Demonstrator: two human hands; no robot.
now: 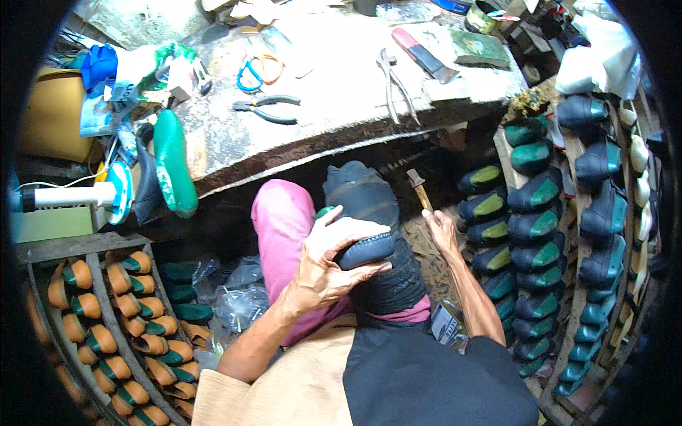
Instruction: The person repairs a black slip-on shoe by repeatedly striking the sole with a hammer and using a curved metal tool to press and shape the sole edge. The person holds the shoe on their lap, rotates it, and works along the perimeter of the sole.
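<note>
Black padding [362, 199] wraps your right thigh, presumably to guard the leg and give a firm seat for work. The dark shoe [366, 251] sits just over it, mid-lap, toe end to the right. Can't tell whether it bears on the padding or hangs in your grip.

Left hand [328, 264]: clamped on the shoe, fingers over the top edge, thumb along the lower one. Reads as a steadying hold, leaving the toe end exposed between them.

Right hand [442, 231]: closed round the hammer [420, 190] low on its handle, head up and away from you, out beside the padded leg. Probably held low for swing, and off to the side so it clears the shoe. Head is well apart from the shoe.

Bench [327, 78] ahead carries pincers [388, 74], cutters [270, 110], scissors [259, 73] and a red-handled blade [424, 57]. Pincers and cutters lie near the front edge, likely for quick reach from the seat.

Orange shoes [180, 351] line the left rack, dark ones [601, 216] the right, packed in rows; looks like a space saver that keeps colours sorted.
</note>
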